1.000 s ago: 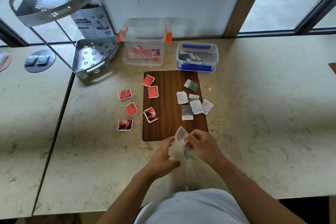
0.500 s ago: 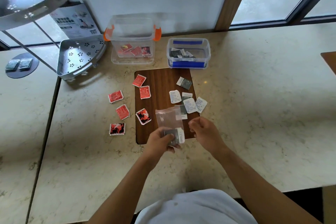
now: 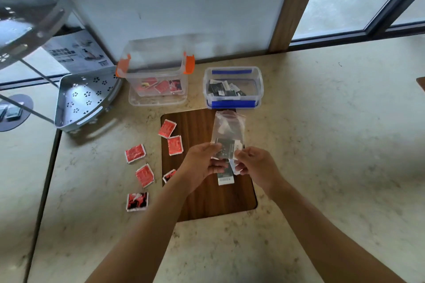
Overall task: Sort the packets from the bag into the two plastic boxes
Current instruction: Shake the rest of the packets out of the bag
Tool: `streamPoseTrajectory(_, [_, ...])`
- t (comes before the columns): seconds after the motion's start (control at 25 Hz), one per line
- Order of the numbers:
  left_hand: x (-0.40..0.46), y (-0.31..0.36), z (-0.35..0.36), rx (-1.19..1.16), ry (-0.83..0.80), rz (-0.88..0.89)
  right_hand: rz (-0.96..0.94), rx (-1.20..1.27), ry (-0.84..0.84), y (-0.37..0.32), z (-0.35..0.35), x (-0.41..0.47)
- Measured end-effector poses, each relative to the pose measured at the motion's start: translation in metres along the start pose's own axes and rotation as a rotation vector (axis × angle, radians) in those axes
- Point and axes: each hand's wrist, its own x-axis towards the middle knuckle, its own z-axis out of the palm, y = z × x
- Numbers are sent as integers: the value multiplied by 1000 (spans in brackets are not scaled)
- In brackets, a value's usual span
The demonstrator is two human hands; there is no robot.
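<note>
I hold a clear plastic bag (image 3: 227,128) upright over the wooden board (image 3: 200,204). My left hand (image 3: 202,163) grips its lower left edge and my right hand (image 3: 255,165) pinches its lower right corner. A dark green packet (image 3: 225,149) shows inside the bag. Another green and white packet (image 3: 225,177) lies on the board just below my hands. Several red packets (image 3: 135,153) lie on the board's left side and on the counter beside it. The orange-clipped box (image 3: 158,96) holds red packets. The blue-clipped box (image 3: 233,104) holds dark green and white ones.
A grey perforated corner rack (image 3: 85,101) stands at the left on a metal frame, with a printed carton (image 3: 76,53) behind it. The wall and a window frame run along the back of the marble counter (image 3: 333,145).
The bag went from crumpled between my fingers near the board's front edge to being held up and spread further back. My right hand has taken hold of it again. The view shifted forward.
</note>
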Motion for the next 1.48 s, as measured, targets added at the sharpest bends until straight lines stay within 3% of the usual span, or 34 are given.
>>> streamPoseTrajectory(0.32, [89,89,29,388,127,-34,2,30,101,-65,-28,106])
streamPoseTrajectory(0.52, [132,110,22,459,176,97,-26,13,118,-79,-29,145])
streamPoseTrajectory(0.72, [155,111,23,478,188,100,-9,-8,194,-78,-32,163])
streamPoseTrajectory(1.24, [113,116,18,499,198,167,-38,-19,136,-92,-25,136])
streamPoseTrajectory(1.48, [64,84,14,526,175,230,-115,-54,77,-78,-28,86])
